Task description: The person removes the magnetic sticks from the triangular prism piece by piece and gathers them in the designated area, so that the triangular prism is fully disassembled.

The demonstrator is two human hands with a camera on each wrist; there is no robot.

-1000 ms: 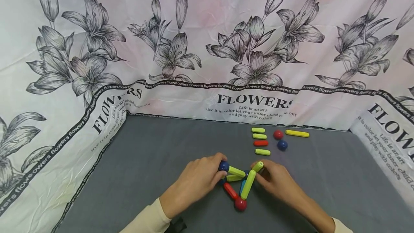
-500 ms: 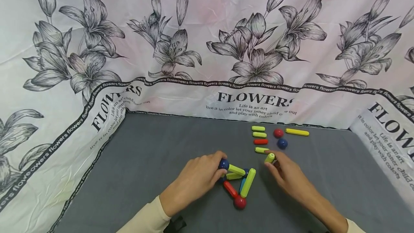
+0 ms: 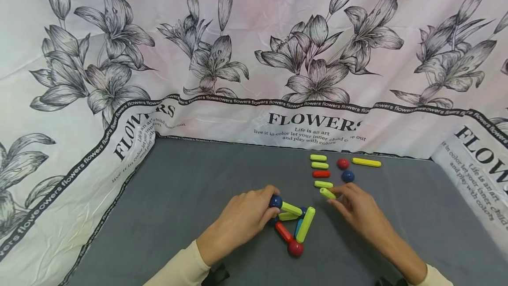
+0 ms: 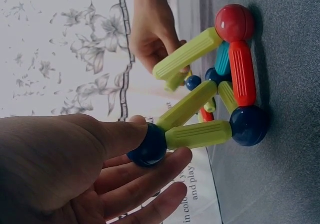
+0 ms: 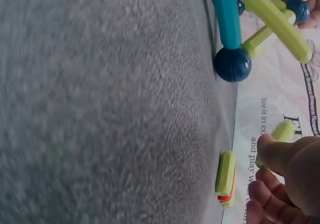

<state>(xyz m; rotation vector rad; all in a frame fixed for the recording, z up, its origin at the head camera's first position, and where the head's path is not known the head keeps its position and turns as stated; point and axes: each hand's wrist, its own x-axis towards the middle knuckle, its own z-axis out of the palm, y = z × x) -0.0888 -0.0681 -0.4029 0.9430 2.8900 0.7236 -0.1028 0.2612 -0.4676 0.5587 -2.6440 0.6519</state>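
A frame of magnetic rods and balls stands on the grey cloth in front of me. My left hand [image 3: 244,220] pinches its top blue ball [image 4: 150,145] between thumb and fingers. Yellow-green rods slope from that ball to two lower blue balls, one of them [image 4: 249,125] joined by a red rod [image 4: 243,73] to a red ball [image 4: 235,22]. A teal rod [image 5: 228,19] also meets the red ball, and a long yellow-green rod [image 3: 305,225] rises from it with its upper end free. My right hand [image 3: 359,204] pinches a short yellow-green rod [image 3: 327,193], right of the frame.
Behind the right hand lie several loose pieces: yellow-green rods [image 3: 319,158], a red rod [image 3: 321,174], a red ball [image 3: 343,163], a blue ball [image 3: 348,176] and a long yellow rod [image 3: 366,162]. A flower-printed cloth [image 3: 222,120] hangs along the table's back edge.
My right hand has moved from the frame back and to the right with the short yellow-green rod, which has turned in its fingers. The left hand stays on the top blue ball.
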